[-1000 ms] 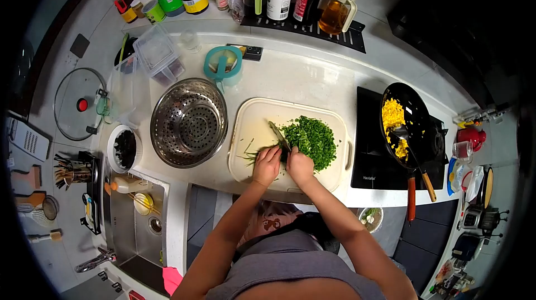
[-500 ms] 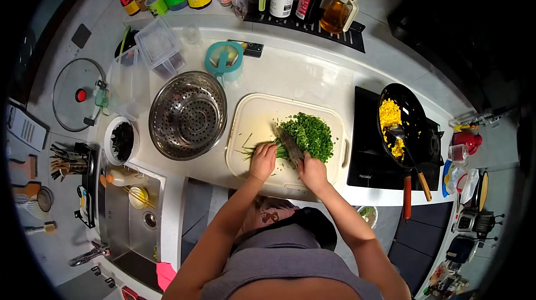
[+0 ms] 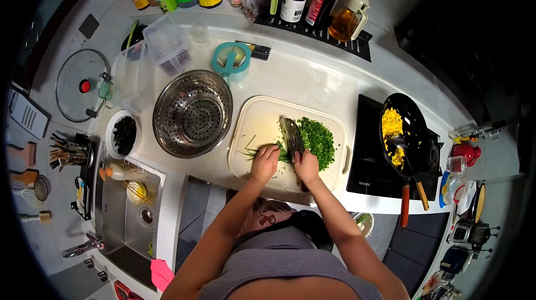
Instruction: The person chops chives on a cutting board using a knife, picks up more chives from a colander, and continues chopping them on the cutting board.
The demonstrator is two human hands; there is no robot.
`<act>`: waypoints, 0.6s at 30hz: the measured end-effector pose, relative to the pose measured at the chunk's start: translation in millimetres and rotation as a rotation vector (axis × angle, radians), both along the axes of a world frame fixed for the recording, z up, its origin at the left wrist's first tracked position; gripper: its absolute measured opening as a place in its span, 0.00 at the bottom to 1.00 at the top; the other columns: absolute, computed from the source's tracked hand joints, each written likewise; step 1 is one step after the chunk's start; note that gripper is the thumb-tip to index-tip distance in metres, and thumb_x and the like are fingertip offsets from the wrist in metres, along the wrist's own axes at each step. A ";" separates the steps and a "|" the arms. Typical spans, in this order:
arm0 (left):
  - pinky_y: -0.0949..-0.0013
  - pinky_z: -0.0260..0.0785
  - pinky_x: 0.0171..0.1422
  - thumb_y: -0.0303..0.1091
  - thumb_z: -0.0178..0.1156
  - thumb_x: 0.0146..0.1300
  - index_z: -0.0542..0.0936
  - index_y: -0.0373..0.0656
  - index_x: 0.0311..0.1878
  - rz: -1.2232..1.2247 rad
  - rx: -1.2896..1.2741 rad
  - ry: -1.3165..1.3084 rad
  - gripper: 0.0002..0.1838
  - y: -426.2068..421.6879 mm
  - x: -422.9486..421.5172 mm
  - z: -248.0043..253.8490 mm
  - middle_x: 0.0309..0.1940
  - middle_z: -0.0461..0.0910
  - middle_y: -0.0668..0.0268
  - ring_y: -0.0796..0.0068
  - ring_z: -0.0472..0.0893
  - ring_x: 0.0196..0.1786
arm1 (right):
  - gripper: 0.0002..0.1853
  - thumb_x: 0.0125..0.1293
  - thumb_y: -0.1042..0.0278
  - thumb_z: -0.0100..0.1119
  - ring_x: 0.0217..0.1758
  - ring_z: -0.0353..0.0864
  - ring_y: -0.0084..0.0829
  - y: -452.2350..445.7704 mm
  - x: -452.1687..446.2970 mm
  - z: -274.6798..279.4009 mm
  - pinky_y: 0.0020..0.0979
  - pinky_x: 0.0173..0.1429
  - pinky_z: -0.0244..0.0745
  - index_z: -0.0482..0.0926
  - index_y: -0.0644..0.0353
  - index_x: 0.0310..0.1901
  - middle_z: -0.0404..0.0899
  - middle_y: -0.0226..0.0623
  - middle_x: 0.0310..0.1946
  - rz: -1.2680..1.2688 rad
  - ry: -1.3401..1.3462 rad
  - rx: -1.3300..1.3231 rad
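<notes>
A cream cutting board [image 3: 258,118] lies on the counter. My right hand [image 3: 306,167] is closed around the handle of a kitchen knife [image 3: 291,133], its dark wet blade pointing away from me. To the right of the blade is a heap of finely chopped chives [image 3: 319,143]. My left hand [image 3: 266,163], fingers curled, presses a small bunch of uncut chives [image 3: 283,153] to the board just left of the blade. A few loose stalks stick out beyond that hand on its left side.
Left of the board stands a steel colander [image 3: 192,113]; a bowl of dark food [image 3: 124,134] is beyond it, above the sink [image 3: 114,210]. On the right, a wok [image 3: 410,124] with yellow scrambled egg sits on the stove [image 3: 365,160]. Bottles line the back.
The knife blade has turned, and more of its broad side now shows. My left hand still holds the chives down. The whole view has shifted slightly.
</notes>
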State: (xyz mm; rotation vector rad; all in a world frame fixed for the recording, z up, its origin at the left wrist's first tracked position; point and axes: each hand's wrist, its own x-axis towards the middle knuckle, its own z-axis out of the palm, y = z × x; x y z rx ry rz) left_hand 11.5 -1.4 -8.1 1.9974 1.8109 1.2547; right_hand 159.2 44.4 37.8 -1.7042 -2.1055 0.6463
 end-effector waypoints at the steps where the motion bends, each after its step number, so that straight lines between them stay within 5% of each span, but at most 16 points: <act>1: 0.62 0.67 0.51 0.25 0.55 0.55 0.77 0.37 0.39 0.005 -0.010 0.006 0.08 -0.8 0.2 -1.5 0.43 0.75 0.60 0.59 0.74 0.46 | 0.14 0.59 0.63 0.54 0.20 0.75 0.53 2.0 4.9 -3.5 0.46 0.25 0.70 0.71 0.70 0.30 0.74 0.56 0.17 -0.004 0.056 0.006; 9: 0.62 0.67 0.52 0.25 0.55 0.55 0.77 0.38 0.40 -0.026 -0.014 0.002 0.09 -1.3 -1.0 -2.8 0.42 0.74 0.59 0.58 0.73 0.46 | 0.13 0.59 0.64 0.54 0.19 0.75 0.52 -30.8 19.7 49.7 0.46 0.25 0.71 0.72 0.68 0.32 0.73 0.53 0.14 0.121 -0.164 -0.026; 18: 0.63 0.67 0.50 0.25 0.55 0.55 0.78 0.38 0.37 0.011 -0.011 -0.007 0.07 0.4 -0.4 -1.7 0.40 0.76 0.60 0.59 0.74 0.45 | 0.10 0.60 0.64 0.50 0.20 0.78 0.47 -25.9 2.8 23.4 0.42 0.23 0.74 0.70 0.64 0.31 0.76 0.48 0.17 0.224 -0.378 -0.016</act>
